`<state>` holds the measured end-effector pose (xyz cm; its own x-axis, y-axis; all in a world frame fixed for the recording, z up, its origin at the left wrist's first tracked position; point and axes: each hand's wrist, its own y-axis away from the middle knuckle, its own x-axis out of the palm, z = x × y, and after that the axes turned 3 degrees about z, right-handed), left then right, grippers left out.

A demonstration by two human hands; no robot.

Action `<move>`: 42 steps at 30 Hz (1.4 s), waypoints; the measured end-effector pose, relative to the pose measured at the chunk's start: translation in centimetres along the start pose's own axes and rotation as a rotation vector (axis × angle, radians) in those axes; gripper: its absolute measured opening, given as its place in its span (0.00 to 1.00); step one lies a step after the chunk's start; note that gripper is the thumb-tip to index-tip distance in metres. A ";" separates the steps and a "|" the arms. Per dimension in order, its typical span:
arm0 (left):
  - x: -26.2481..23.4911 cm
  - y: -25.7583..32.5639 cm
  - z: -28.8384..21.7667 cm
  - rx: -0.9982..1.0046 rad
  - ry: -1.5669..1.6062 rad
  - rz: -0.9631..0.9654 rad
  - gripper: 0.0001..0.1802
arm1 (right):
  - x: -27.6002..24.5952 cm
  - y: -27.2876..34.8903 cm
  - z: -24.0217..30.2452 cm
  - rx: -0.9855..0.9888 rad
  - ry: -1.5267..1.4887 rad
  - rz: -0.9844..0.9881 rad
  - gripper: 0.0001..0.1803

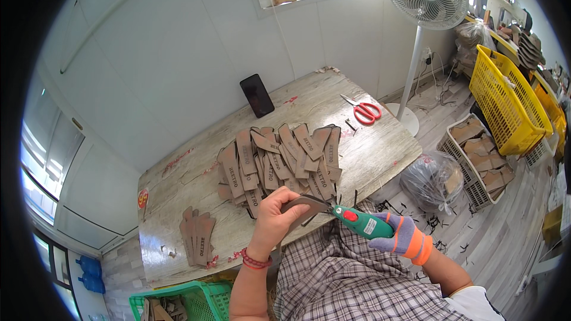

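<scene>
My bare left hand (278, 217), a red bracelet at its wrist, pinches a flat brown fabric piece (314, 203) above the table's near edge. In a purple and orange glove, my right hand (401, 238) wraps round a green handheld electric cutter (363, 223) with a red switch. The cutter's tip meets the right end of that piece. Farther in lies a loose pile of similar brown pieces (270, 163) with dark printing. A smaller fanned stack (197, 238) of them sits to the left.
On the table (369, 157) are red-handled scissors (364, 112) and a black phone (257, 96) against the wall. A green crate (208, 297) stands at lower left. To the right are a fan (418, 41), a plastic bag (433, 181), a yellow basket (505, 101) and dark scraps on the floor.
</scene>
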<state>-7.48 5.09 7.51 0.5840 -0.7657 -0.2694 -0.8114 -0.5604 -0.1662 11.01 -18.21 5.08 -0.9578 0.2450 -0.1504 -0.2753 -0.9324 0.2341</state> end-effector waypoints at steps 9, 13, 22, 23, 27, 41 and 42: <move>-0.4 -0.4 -1.0 -0.051 -0.129 0.167 0.09 | -0.1 0.1 0.0 -0.020 0.037 0.031 0.35; 0.1 -0.6 -1.0 -0.108 -0.142 0.222 0.09 | 0.0 0.0 0.0 0.047 -0.002 0.050 0.35; 1.3 -1.2 1.6 -0.208 0.013 0.200 0.05 | 1.0 -0.8 0.4 0.017 -0.070 0.010 0.32; 1.0 -1.6 2.0 -0.201 0.029 0.099 0.04 | 1.1 -0.8 0.6 0.055 -0.127 -0.010 0.32; -2.1 -2.4 5.6 -0.081 0.300 -0.542 0.08 | 1.3 -0.5 0.3 0.080 -0.176 -0.060 0.31; 7.0 2.0 6.7 -0.241 0.916 -0.459 0.03 | 2.6 -1.0 -3.1 0.043 0.059 -0.128 0.35; 7.2 1.9 6.6 -0.221 0.867 -0.466 0.03 | 2.7 -1.0 -3.2 0.037 0.094 -0.133 0.35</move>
<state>-4.97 0.65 -1.02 0.7293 -0.3713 0.5747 -0.5262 -0.8413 0.1241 9.02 -17.44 1.36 -0.9011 0.3381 -0.2716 -0.4039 -0.8824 0.2413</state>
